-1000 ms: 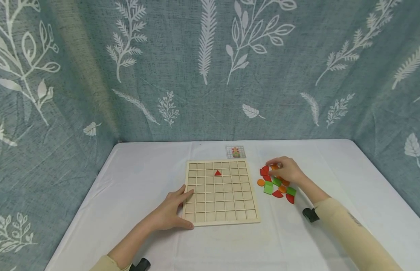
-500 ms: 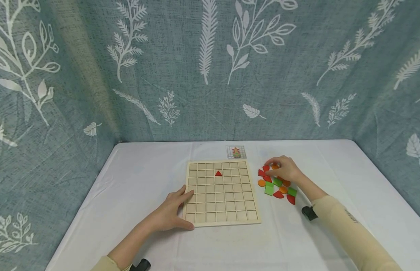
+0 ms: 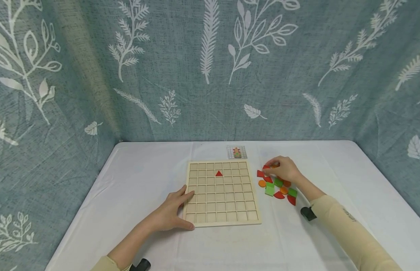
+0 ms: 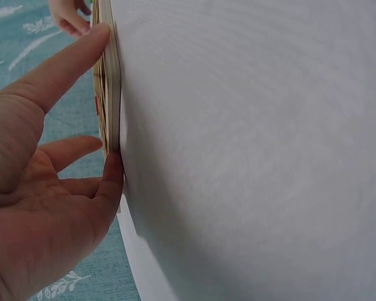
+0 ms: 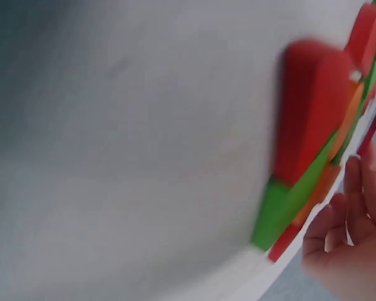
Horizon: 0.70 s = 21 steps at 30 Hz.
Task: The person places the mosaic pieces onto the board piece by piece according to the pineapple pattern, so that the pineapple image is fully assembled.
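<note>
Right hand [image 3: 285, 169], at the board's 2 o'clock: grip narrow, down among the loose pieces [image 3: 269, 189]; can't tell if one is pinched. Red square [image 3: 260, 173] right by the thumb tip, at its 8 o'clock. Step reads as picking a piece; next move probably calls for a sure pinch on just one. Left hand [image 3: 170, 211], 8 o'clock: spread wide against the gridded board [image 3: 220, 189]. Red triangle [image 3: 219, 174] in its second-row cell, 12 o'clock. Pattern card [image 3: 237, 152] beyond at 1 o'clock, on the surface [image 3: 145, 177].
</note>
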Tool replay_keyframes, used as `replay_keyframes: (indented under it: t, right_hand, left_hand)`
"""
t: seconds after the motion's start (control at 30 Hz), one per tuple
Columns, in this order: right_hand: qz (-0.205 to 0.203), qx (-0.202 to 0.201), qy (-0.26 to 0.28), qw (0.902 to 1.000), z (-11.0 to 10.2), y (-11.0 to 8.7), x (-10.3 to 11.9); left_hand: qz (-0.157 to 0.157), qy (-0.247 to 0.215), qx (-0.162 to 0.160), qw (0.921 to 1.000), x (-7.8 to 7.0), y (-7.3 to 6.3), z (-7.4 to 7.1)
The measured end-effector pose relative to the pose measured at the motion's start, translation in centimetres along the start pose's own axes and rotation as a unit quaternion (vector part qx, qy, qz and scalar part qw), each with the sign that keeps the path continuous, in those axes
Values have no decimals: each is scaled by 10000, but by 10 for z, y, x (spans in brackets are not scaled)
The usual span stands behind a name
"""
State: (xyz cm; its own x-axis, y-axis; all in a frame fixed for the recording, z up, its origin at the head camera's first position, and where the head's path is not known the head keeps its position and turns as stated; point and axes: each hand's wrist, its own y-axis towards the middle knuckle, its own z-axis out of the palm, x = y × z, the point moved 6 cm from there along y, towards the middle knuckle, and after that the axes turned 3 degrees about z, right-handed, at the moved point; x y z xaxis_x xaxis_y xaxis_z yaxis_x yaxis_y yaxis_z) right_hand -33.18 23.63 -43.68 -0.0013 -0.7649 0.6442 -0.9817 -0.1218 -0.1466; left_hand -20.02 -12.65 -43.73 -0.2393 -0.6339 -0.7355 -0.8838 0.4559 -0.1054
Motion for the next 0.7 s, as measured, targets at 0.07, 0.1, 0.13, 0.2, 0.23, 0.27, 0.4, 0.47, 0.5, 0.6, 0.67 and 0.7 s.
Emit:
replay_keyframes:
  t: [0.07, 0.1, 0.13, 0.2, 0.23, 0.27, 0.4, 0.47, 0.5, 0.6, 0.67, 0.7]
  right_hand:
    - [10, -15, 193, 9998, 2, -1, 3]
    - [-14, -11, 304, 9995, 3, -1, 5]
    - [-44, -19, 423, 9991, 5, -2, 8]
    - [-237, -6, 546, 9982, 9, -4, 17]
    - [-335, 30, 576, 9978, 12, -5, 21]
    - [-423, 56, 606, 9972, 15, -6, 27]
    - [-540, 291, 804, 9949, 30, -9, 44]
    - [-565, 377, 898, 9936, 37, -10, 51]
    - [-567, 406, 928, 9932, 41, -10, 55]
    - [-683, 448, 889, 9927, 51, -9, 64]
    - [-777, 470, 831, 9924, 57, -8, 71]
    - [-827, 484, 795, 9922, 60, -7, 73]
  left_hand:
    - [19, 7, 11, 10000, 0, 0, 0]
    - [18, -4, 14, 10000, 0, 0, 0]
    - [17, -5, 18, 10000, 0, 0, 0]
    - [16, -4, 24, 10000, 0, 0, 0]
    - [14, 4, 22, 10000, 1, 0, -1]
    - [10, 2, 25, 10000, 1, 0, -1]
    - [29, -6, 35, 10000, 1, 1, -1]
    - [49, -12, 45, 10000, 2, 1, -1]
    - [58, -12, 47, 10000, 2, 1, -1]
    - [68, 9, 51, 10000, 2, 1, -1]
    - [67, 26, 48, 10000, 2, 1, -1]
    - [63, 36, 47, 10000, 2, 1, -1]
